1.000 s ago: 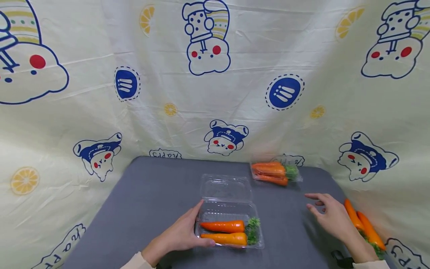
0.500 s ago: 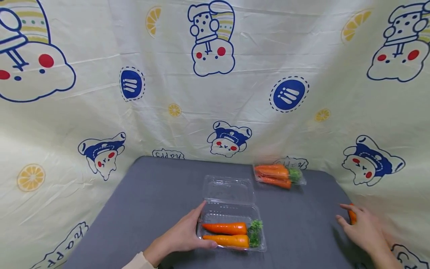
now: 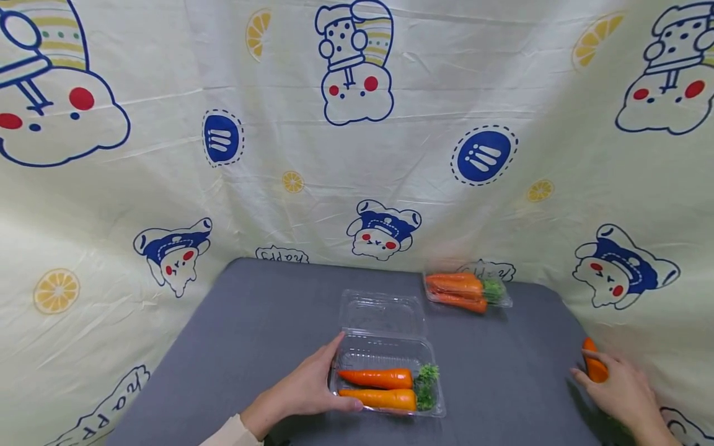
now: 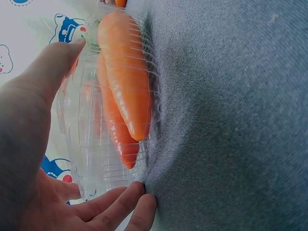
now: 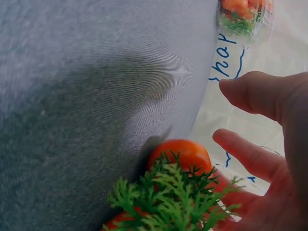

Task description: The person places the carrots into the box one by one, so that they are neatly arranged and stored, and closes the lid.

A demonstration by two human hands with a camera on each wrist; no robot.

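A clear plastic clamshell box [image 3: 370, 352] lies on the grey table with its lid [image 3: 382, 311] folded back. Inside it are two carrots, a redder one [image 3: 379, 377] and a lighter orange one [image 3: 385, 398], with green tops at the right. My left hand [image 3: 307, 385] grips the box's left end, thumb at the near side and fingers at the far side. At the right table edge my right hand [image 3: 625, 391] reaches over loose carrots [image 5: 183, 153], thumb and fingers spread apart beside them. Their leafy green tops [image 5: 168, 199] show in the right wrist view.
Another clear box holding several carrots [image 3: 457, 285] stands at the table's back right. A patterned white cloth [image 3: 279, 111] hangs behind the table [image 3: 268, 322] and along its sides.
My right hand has moved right and down from over the table to the loose carrots at the edge. My left hand stays on the box. The head view has shifted slightly.
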